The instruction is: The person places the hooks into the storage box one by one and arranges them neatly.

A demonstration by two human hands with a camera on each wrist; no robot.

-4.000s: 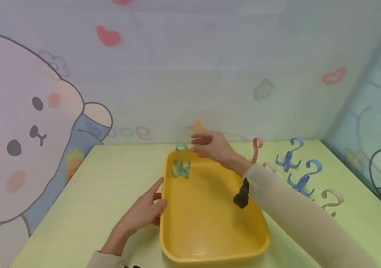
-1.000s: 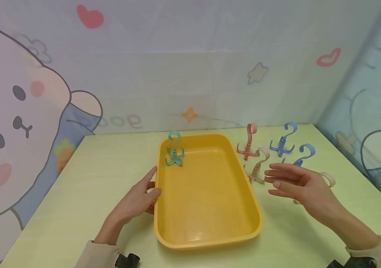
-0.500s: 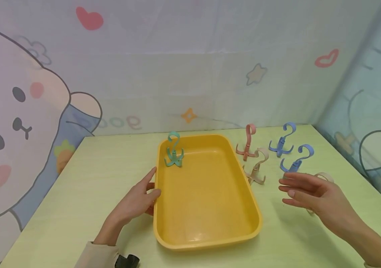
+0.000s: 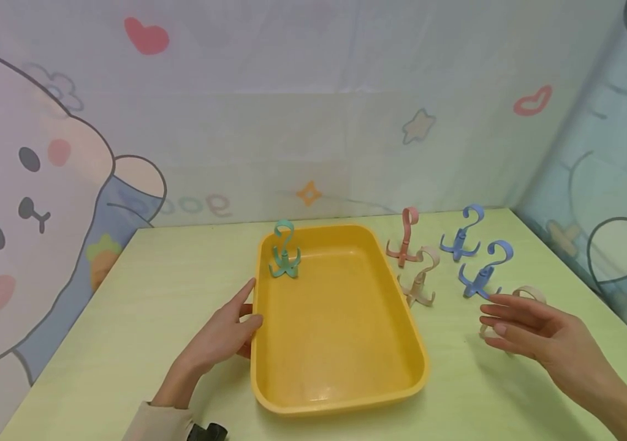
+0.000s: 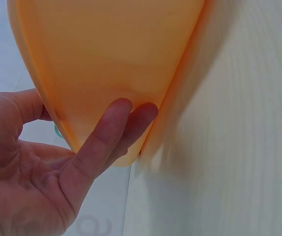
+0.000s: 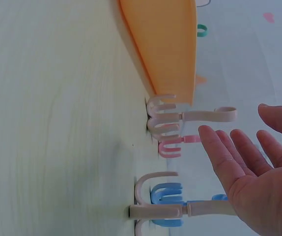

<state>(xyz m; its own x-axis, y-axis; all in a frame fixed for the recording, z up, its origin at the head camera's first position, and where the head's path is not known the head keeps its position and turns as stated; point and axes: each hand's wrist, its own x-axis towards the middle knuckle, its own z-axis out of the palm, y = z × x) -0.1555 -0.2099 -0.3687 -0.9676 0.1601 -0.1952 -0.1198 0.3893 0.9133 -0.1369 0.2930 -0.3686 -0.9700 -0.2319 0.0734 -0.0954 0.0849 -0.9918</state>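
My left hand [image 4: 221, 337] holds the left side of a yellow tray [image 4: 341, 401]. The left wrist view shows the thumb [image 5: 28, 104] over the rim and fingers [image 5: 99, 142] on the outer wall. A green claw-shaped hanging hook [image 4: 285, 263] stands upright in the tray's far left corner. With nothing in it, my right hand [image 4: 561, 349] hovers at the right, fingers loosely extended. Behind its fingers is a beige hook [image 4: 531, 293], mostly hidden in the head view; the right wrist view shows this beige hook [image 6: 155, 211] upright, apart from the palm.
Right of the tray stand a pink hook [image 4: 403, 251], another beige hook [image 4: 419, 286] close to the tray wall, and two blue hooks [image 4: 459, 242] farther right. A printed cloth wall [image 4: 269, 122] rises behind the pale green table [image 4: 181, 282].
Over four seconds my right hand has left the tray's far side and moved right and nearer, then on toward the nearest beige hook. The left hand stays at the tray.
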